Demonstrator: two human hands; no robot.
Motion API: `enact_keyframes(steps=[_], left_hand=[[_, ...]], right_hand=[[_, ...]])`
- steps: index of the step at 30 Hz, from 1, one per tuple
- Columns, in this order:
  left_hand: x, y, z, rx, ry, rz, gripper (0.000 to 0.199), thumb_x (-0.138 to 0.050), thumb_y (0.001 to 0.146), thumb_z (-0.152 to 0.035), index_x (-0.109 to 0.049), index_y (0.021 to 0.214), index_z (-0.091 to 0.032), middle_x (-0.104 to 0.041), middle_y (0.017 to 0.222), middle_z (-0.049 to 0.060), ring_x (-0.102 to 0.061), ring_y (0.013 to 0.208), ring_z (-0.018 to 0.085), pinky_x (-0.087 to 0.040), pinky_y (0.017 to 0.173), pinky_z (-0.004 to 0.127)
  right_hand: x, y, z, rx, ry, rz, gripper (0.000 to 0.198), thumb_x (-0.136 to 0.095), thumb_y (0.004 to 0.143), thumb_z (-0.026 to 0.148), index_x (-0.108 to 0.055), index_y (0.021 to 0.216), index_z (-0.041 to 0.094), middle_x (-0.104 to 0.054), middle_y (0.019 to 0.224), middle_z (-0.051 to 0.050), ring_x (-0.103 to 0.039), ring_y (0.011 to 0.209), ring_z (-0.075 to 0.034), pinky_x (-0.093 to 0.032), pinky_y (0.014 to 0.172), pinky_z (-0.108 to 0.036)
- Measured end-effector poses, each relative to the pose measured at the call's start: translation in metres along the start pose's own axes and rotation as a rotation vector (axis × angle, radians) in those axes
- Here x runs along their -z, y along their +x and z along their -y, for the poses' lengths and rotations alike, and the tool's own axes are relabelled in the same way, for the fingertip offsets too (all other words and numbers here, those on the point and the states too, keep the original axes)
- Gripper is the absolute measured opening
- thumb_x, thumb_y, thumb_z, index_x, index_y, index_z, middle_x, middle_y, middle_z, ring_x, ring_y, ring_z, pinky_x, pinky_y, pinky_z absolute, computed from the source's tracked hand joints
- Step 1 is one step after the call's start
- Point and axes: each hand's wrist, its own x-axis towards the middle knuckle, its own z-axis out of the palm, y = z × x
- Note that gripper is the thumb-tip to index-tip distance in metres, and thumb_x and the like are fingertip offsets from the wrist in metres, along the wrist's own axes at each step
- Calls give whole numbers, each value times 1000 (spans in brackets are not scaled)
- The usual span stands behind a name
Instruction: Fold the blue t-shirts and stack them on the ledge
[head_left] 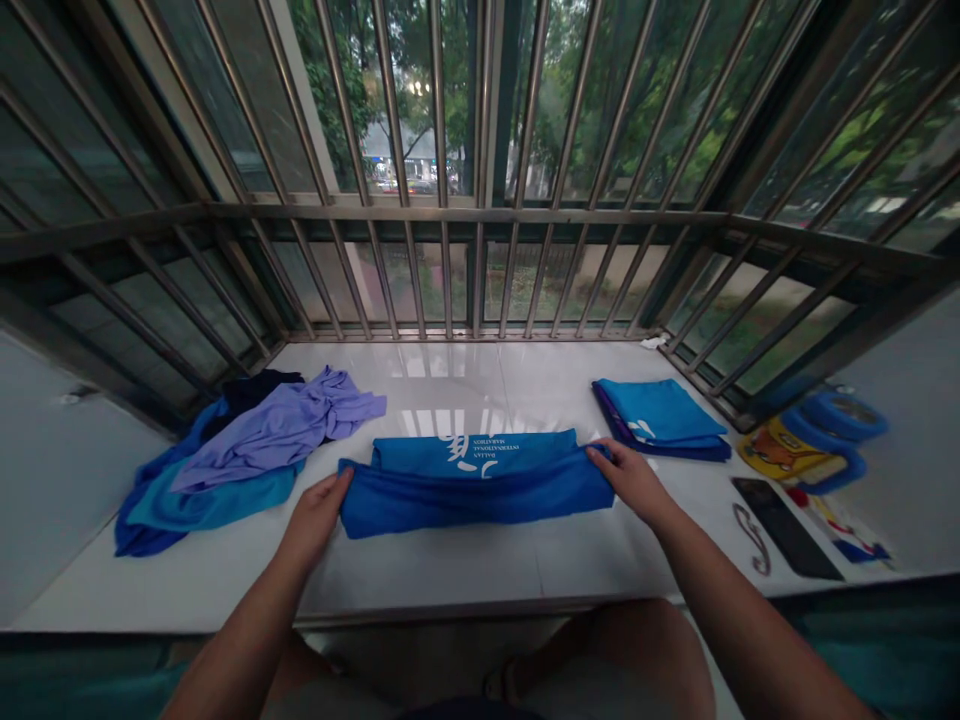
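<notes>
A blue T-shirt with white lettering lies in front of me on the white sill, its near part doubled over toward the window. My left hand pinches the left end of the folded edge. At the opposite end, my right hand grips the same edge between thumb and fingers. The darker blue layer hangs slightly slack between both hands and covers part of the print. To the right sits a stack of folded shirts, light blue over purple and dark blue.
A loose heap of clothes, lavender, teal, blue and black, lies at left. On the right are a yellow and blue jar, a black phone and a chain-like strap. Metal window bars close the far side.
</notes>
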Motion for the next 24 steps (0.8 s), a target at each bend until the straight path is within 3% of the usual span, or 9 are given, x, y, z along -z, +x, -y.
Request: enact_keyframes(steps=[4, 8, 11, 13, 15, 20, 24], left_hand=[[-16, 54, -9, 82, 223, 27, 57, -56, 87, -74, -74, 83, -20, -75, 68, 5, -71, 65, 25, -52, 61, 32], [-18, 78, -5, 82, 311, 60, 41, -57, 86, -60, -70, 76, -22, -71, 60, 4, -69, 57, 25, -50, 58, 33], [-19, 87, -5, 2, 364, 27, 48, -53, 90, -62, -74, 94, -19, -80, 84, 10, -77, 78, 28, -56, 71, 35], [-21, 95, -7, -77, 394, 15, 54, -61, 86, -63, -75, 111, -17, -82, 110, 13, -78, 95, 29, -57, 83, 36], [-24, 104, -11, -149, 424, 42, 58, -73, 79, -59, -75, 120, -18, -80, 120, 14, -76, 100, 29, -58, 88, 37], [-22, 121, -21, -251, 506, 127, 31, -82, 73, -41, -78, 97, -22, -80, 90, 7, -74, 88, 30, -55, 84, 38], [-14, 126, -26, -328, 538, 115, 25, -76, 80, -40, -77, 96, -22, -79, 93, 9, -72, 92, 31, -53, 88, 39]], right_hand=[[-26, 62, 0, -119, -158, -92, 34, -55, 104, 44, -74, 112, 17, -81, 95, -10, -76, 89, -25, -54, 78, -32], [-42, 73, -16, -152, -267, -106, 22, -64, 99, 38, -75, 105, 19, -79, 88, -9, -75, 88, -26, -53, 78, -33], [-48, 69, -24, -96, -320, -151, 34, -58, 103, 40, -71, 123, 15, -78, 112, -17, -74, 106, -30, -55, 92, -38], [-51, 69, -24, 2, -339, -158, 43, -55, 106, 41, -65, 138, 14, -70, 138, -21, -67, 128, -32, -51, 108, -41], [-53, 71, -21, 110, -350, -115, 47, -58, 105, 40, -61, 146, 16, -63, 152, -19, -59, 141, -31, -45, 118, -41], [-55, 83, -21, 195, -390, -23, 42, -64, 104, 32, -67, 143, 16, -68, 142, -17, -64, 132, -30, -46, 117, -40], [-53, 85, -27, 157, -411, -18, 34, -60, 105, 27, -71, 134, 13, -69, 132, -18, -69, 121, -28, -48, 111, -37]])
